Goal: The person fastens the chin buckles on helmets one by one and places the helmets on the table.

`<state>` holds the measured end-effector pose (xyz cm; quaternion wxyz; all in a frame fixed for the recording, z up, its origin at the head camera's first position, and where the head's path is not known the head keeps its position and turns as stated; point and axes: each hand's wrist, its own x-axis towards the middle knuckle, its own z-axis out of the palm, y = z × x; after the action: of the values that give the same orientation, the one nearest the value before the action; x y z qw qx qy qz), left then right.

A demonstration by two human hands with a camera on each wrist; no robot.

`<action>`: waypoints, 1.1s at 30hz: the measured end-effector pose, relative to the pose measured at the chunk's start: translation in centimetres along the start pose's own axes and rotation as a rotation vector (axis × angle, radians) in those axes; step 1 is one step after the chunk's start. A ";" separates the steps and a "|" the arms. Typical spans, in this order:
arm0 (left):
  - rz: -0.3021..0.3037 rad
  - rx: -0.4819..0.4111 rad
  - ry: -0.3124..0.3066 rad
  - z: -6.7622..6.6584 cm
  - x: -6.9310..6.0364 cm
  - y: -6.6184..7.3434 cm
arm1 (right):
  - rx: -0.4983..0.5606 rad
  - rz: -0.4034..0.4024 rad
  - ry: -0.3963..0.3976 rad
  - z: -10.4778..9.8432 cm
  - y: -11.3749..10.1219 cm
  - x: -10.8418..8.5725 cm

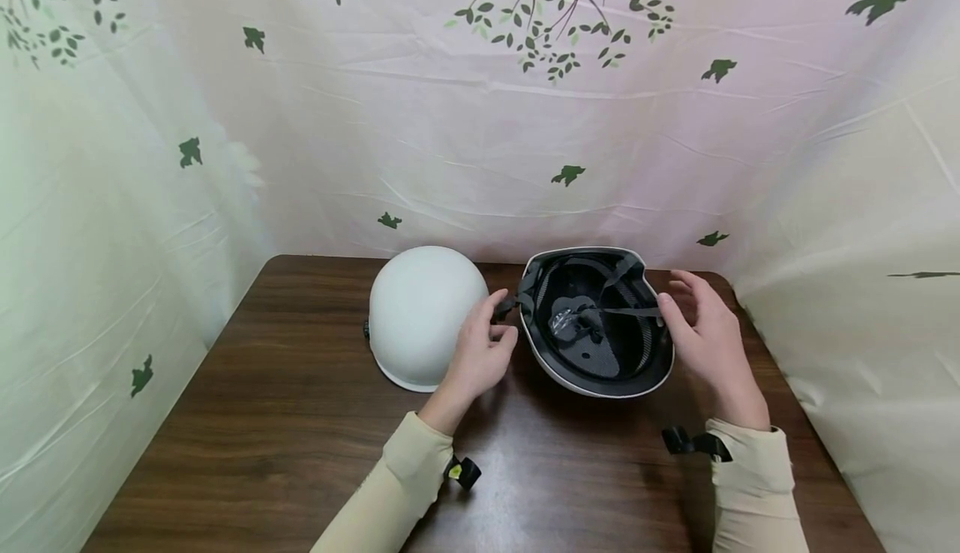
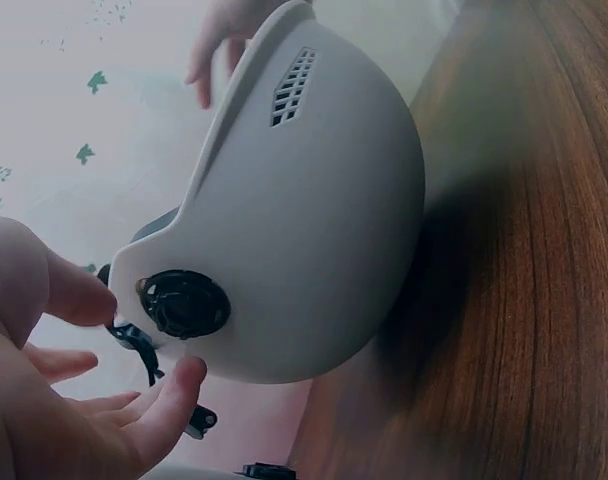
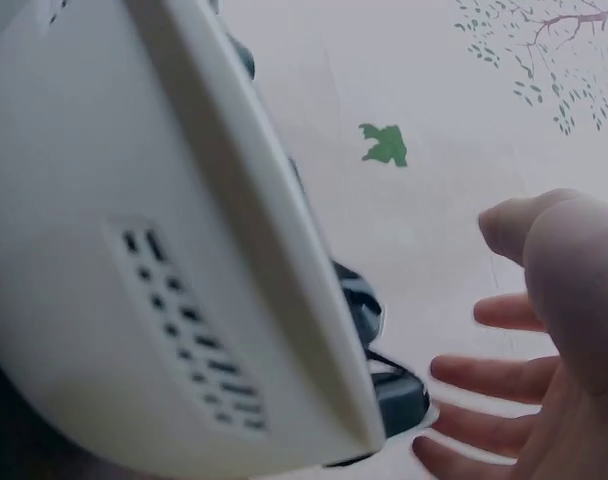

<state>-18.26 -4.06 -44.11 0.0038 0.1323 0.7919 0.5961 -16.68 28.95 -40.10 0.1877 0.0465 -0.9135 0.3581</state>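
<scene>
A white helmet [image 1: 611, 378] lies upside down on the table, its black padded inside and straps facing up. Beside its left edge is my left hand [image 1: 480, 349], fingers apart and loosely bent, the tips close to a black strap [image 2: 134, 345]; whether they touch it is unclear. My right hand [image 1: 705, 336] is at the helmet's right rim, its thumb close to the end of a grey strap [image 1: 633, 312]. In the right wrist view its fingers are spread beside a black buckle [image 3: 399, 400]. A black round knob [image 2: 184, 304] is on the helmet's side.
A second white helmet [image 1: 427, 311] sits dome up to the left, close to my left hand. Both stand toward the back of the brown wooden table [image 1: 285, 420]. A white cloth [image 1: 480, 137] with leaf and bird prints hangs behind and around the sides.
</scene>
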 end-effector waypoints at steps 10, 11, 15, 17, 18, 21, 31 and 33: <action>-0.025 0.022 -0.026 0.8 0.8 -0.5 | 0.055 -0.142 0.116 0.9 -2.5 1.6; -0.027 0.029 -0.027 1.0 1.0 -0.7 | 0.047 -0.154 0.086 1.1 -2.7 1.8; -0.030 0.061 -0.022 1.4 1.4 -1.2 | -0.009 -0.196 -0.101 2.1 -3.2 2.5; -0.027 0.081 -0.009 1.6 1.5 -1.4 | -0.042 -0.211 -0.193 2.7 -3.3 2.8; -0.022 0.083 0.001 1.7 1.6 -1.5 | -0.054 -0.215 -0.230 3.0 -3.3 3.0; 0.000 0.069 0.030 1.9 1.6 -1.5 | -0.073 -0.221 -0.307 3.8 -3.4 3.2; 0.093 -0.063 0.127 2.1 1.3 -0.9 | -0.129 -0.260 -0.437 5.3 -3.4 3.4; 0.127 -0.064 0.162 2.1 1.3 -0.8 | -0.136 -0.254 -0.464 5.4 -3.5 3.3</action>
<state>-19.33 -1.99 -45.31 -0.0938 0.1335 0.7602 0.6289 -20.67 22.93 -40.27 0.0193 0.2288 -0.9409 0.2492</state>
